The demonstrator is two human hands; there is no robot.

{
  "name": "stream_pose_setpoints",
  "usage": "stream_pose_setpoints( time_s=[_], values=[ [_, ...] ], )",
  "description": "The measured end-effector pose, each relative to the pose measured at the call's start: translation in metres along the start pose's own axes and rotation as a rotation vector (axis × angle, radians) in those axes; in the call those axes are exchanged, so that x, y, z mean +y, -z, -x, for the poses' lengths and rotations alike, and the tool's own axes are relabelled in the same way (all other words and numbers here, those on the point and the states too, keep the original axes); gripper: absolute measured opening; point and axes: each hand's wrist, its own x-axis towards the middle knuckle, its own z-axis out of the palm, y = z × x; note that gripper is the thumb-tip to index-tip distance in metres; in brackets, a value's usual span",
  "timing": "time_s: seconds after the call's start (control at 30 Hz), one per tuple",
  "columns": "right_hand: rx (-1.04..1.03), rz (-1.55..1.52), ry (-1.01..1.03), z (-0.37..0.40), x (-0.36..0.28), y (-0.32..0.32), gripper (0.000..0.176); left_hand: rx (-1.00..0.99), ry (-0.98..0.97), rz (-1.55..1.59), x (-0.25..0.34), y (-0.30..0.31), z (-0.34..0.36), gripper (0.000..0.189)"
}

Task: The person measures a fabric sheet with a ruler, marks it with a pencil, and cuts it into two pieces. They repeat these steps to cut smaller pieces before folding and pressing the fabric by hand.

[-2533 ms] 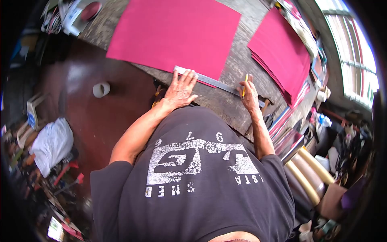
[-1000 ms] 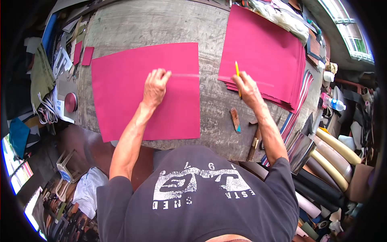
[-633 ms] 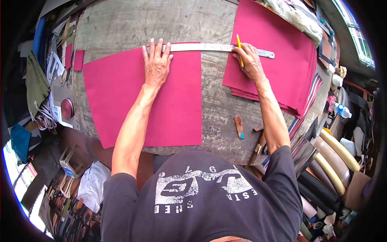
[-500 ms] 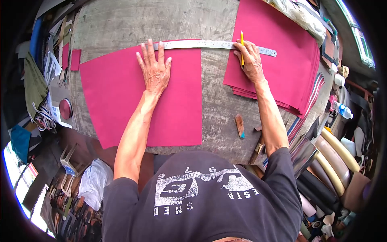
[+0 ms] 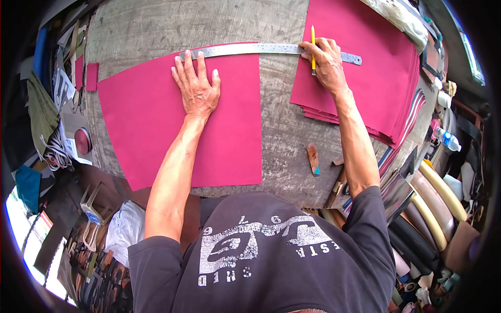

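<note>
A large magenta sheet (image 5: 224,125) lay flat on a worn gray worktable (image 5: 156,26), a metal ruler (image 5: 250,49) running along its 12 o'clock edge and reaching out past its corner toward 2 o'clock. The person's left hand (image 5: 195,94) rested palm down on the sheet, unclenched with its fingers spread, the fingertips at the ruler's near-left end. The right hand (image 5: 326,62), fingers curled, gripped a yellow pencil (image 5: 313,47) and met the ruler farther along; whether it also pinched the ruler could not be told.

At the sheet's 2 o'clock, well apart from it across bare tabletop, sat a stack of magenta sheets (image 5: 360,78), its layers fanned at the lower edge, with the ruler's far end over it. Striped material (image 5: 407,128) lay along the stack's 4 o'clock side, and crumpled pale plastic (image 5: 402,21) lay at its 1 o'clock.

A short brown piece with a blue tip (image 5: 312,159) rested on the table toward the sheet's 4 o'clock. Toward 10 o'clock were two small magenta pieces (image 5: 92,76), and toward 9 o'clock a coiled roll of banding (image 5: 82,141). Beyond the table, a plastic bottle (image 5: 450,141) lay toward 3 o'clock, rolls of material (image 5: 441,193) toward 4 and a white bag (image 5: 125,229) toward 7.
</note>
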Motion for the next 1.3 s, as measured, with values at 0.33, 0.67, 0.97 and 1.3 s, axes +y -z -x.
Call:
stream_pose_setpoints(
  time_s=[0.33, 0.67, 0.97, 1.3],
  values=[
    [-0.068, -0.068, -0.131, -0.006, 0.004, -0.006, 0.022, 0.009, -0.008, -0.023, -0.002, -0.002, 0.0, 0.06],
    [-0.077, -0.095, -0.166, -0.006, 0.008, -0.011, 0.022, -0.022, 0.001, -0.091, 0.003, 0.003, -0.001, 0.057],
    [-0.106, 0.086, -0.159, -0.012, -0.016, -0.007, 0.019, -0.059, -0.186, -0.054, -0.001, 0.006, -0.006, 0.048],
    [-0.092, -0.711, -0.24, -0.108, -0.197, -0.04, 0.027, -0.07, -0.159, 0.045, -0.009, 0.015, -0.01, 0.054]
  ],
)
